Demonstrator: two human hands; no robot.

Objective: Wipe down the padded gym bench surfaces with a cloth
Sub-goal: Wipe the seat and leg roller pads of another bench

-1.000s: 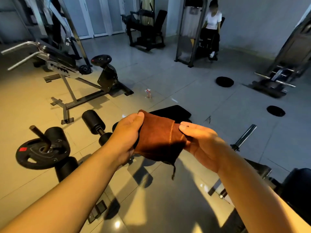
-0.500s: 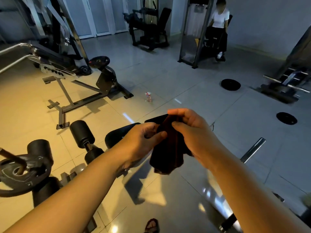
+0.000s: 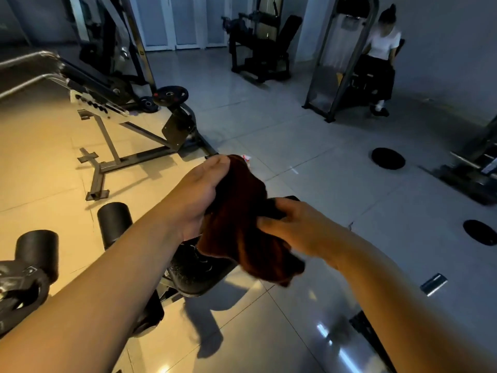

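Both hands grasp a bunched brown cloth (image 3: 236,224) above the black padded bench (image 3: 193,270): left hand (image 3: 199,195) high, right hand (image 3: 293,227) lower.

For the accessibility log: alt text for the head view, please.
The left hand and right hand hold a bunched brown cloth above a black padded bench. Around them: tiled floor, gym machines, weight plates, a person in the background.

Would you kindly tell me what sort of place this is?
Most likely a gym: a padded bench, a weight plate, and a black exercise machine near the far wall.
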